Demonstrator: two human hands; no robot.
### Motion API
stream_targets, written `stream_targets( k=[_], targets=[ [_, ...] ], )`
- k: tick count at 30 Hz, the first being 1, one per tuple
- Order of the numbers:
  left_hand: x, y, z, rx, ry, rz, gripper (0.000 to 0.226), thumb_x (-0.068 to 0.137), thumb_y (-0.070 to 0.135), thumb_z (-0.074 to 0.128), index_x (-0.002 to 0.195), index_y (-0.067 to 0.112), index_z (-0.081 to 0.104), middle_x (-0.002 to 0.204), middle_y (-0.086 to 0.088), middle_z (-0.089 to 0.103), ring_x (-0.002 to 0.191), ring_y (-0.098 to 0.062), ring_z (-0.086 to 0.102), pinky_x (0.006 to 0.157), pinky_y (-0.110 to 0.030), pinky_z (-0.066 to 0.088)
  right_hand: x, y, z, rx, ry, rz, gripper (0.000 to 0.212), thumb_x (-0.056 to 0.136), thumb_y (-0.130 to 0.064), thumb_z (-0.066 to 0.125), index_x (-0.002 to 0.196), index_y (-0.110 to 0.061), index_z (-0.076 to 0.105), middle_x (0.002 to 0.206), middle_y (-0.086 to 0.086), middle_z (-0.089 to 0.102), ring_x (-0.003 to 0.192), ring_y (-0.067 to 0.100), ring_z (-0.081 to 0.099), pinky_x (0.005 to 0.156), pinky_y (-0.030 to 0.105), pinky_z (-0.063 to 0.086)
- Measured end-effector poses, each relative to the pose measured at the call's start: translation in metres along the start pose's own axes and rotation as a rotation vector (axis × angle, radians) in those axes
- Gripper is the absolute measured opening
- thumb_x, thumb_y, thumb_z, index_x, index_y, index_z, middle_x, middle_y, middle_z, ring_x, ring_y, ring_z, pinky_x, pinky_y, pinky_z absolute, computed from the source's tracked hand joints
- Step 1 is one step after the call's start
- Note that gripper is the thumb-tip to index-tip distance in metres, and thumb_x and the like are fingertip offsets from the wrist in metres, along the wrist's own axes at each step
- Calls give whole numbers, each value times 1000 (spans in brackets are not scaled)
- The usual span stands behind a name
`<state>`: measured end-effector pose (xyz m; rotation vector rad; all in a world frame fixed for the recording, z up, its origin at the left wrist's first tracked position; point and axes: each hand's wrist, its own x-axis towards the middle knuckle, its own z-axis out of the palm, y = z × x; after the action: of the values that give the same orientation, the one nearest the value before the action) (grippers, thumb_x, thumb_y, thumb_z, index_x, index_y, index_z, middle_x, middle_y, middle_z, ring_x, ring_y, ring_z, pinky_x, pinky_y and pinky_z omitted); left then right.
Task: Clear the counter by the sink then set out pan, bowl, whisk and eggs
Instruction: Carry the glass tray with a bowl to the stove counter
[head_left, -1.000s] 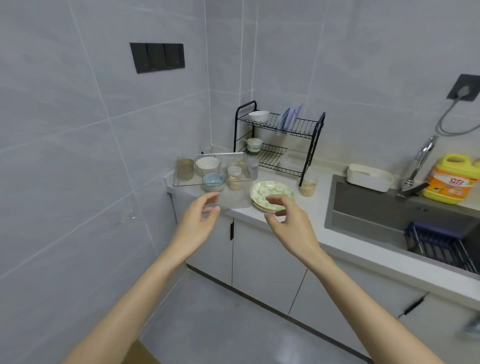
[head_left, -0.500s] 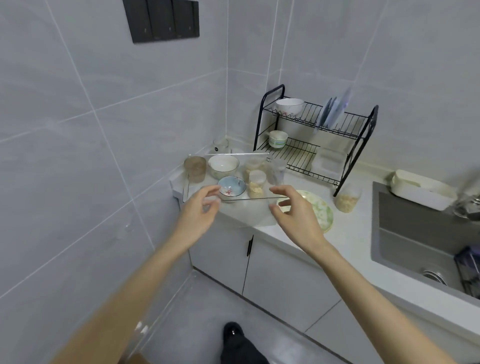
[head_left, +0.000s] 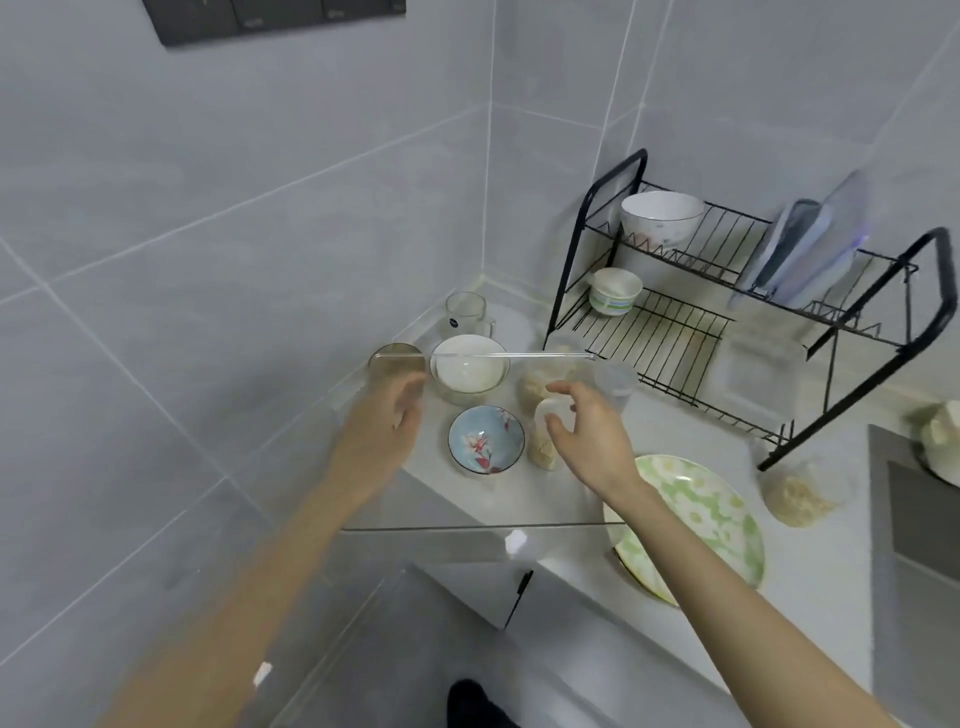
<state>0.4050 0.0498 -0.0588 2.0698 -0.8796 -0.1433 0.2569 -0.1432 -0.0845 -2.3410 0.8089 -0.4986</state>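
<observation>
At the counter corner stands a clear plastic tray (head_left: 467, 528) holding a brown glass (head_left: 397, 358), a white bowl (head_left: 470, 369), a blue flowered bowl (head_left: 485, 439), a small white-lidded jar (head_left: 543, 452) and a clear cup (head_left: 615, 382). My right hand (head_left: 592, 436) is over the tray, thumb and forefinger curled round the jar's lid. My left hand (head_left: 382, 421), blurred, hovers open just in front of the brown glass, holding nothing. No pan, whisk or eggs are in view.
A green flowered plate (head_left: 701, 519) lies right of the tray. Behind it stands a black dish rack (head_left: 727, 322) with a white bowl (head_left: 660, 215), a small striped bowl (head_left: 615, 291) and lids (head_left: 810, 249). A glass mug (head_left: 465, 312) sits in the corner. The sink (head_left: 914, 519) is at the right edge.
I have stepped closer and look more steeply down. Both hands moved forward over the tray; the right hand's fingers have come round the small jar's lid.
</observation>
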Motion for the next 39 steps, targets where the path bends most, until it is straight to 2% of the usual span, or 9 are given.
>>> stream_targets(
  k=[6, 11, 16, 19, 22, 25, 31, 35, 39],
  targets=[
    [26, -45, -5, 145, 7, -157, 47, 91, 19, 56, 136, 15, 47, 132, -7, 51, 125, -23, 42, 99, -24, 29, 31, 19, 19, -34, -43, 27, 35, 86, -12, 58, 121, -17, 57, 124, 4, 60, 109, 26, 57, 88, 29, 41],
    [33, -73, 2, 43, -181, -405, 62, 88, 31, 53, 141, 5, 36, 131, -13, 50, 122, -31, 47, 98, -32, 37, 36, 21, 30, -44, -34, 32, 34, 87, -11, 57, 120, -19, 57, 125, 0, 58, 110, 25, 54, 83, 34, 46],
    [36, -80, 17, -154, -83, -529, 41, 101, 22, 34, 139, 8, 37, 110, -17, 50, 73, -19, 54, 65, -27, 46, 30, 29, 15, -181, 64, -58, 33, 85, -9, 58, 118, -14, 58, 121, 3, 59, 113, 28, 46, 87, 32, 40],
    [38, -86, 21, -205, -12, -588, 36, 101, 25, 31, 127, 5, 45, 106, -26, 49, 66, -17, 49, 54, -27, 45, 22, 41, 6, -264, 125, -49, 36, 82, -7, 61, 118, -10, 58, 122, 8, 59, 113, 31, 45, 94, 36, 40],
    [36, -83, 25, -278, -29, -615, 35, 103, 26, 27, 124, 4, 43, 79, -7, 46, 58, -16, 41, 49, -27, 42, 15, 51, 4, -290, 50, 79, 47, 84, -7, 61, 129, -5, 48, 137, 14, 44, 118, 37, 40, 99, 40, 37],
    [35, -82, 24, -359, -36, -650, 38, 104, 33, 26, 125, 7, 42, 76, -3, 46, 53, -15, 39, 43, -23, 37, 7, 47, 6, -169, -18, 147, 60, 87, -5, 57, 140, -4, 31, 142, 18, 34, 115, 40, 48, 91, 40, 41],
    [35, -69, 16, -524, -75, -775, 38, 102, 40, 27, 136, 26, 35, 78, -4, 57, 39, -13, 47, 32, -14, 32, 18, 41, 3, 31, 8, 457, 54, 96, -20, 40, 146, -13, 20, 109, 18, 65, 89, 39, 64, 81, 44, 52],
    [31, -68, 9, -576, -96, -785, 39, 102, 40, 29, 137, 23, 35, 79, -6, 59, 33, -11, 48, 31, -15, 37, 13, 30, -2, 269, 12, 584, 39, 100, -22, 32, 136, -10, 42, 98, 8, 63, 58, 23, 54, 56, 31, 48],
    [24, -68, -5, -586, -128, -778, 38, 102, 40, 31, 135, 20, 36, 81, -7, 60, 38, -16, 49, 32, -16, 40, -7, 23, 0, 459, 72, 655, 38, 102, -29, 35, 130, -7, 50, 90, 4, 63, 51, 18, 47, 49, 28, 42]
  ],
)
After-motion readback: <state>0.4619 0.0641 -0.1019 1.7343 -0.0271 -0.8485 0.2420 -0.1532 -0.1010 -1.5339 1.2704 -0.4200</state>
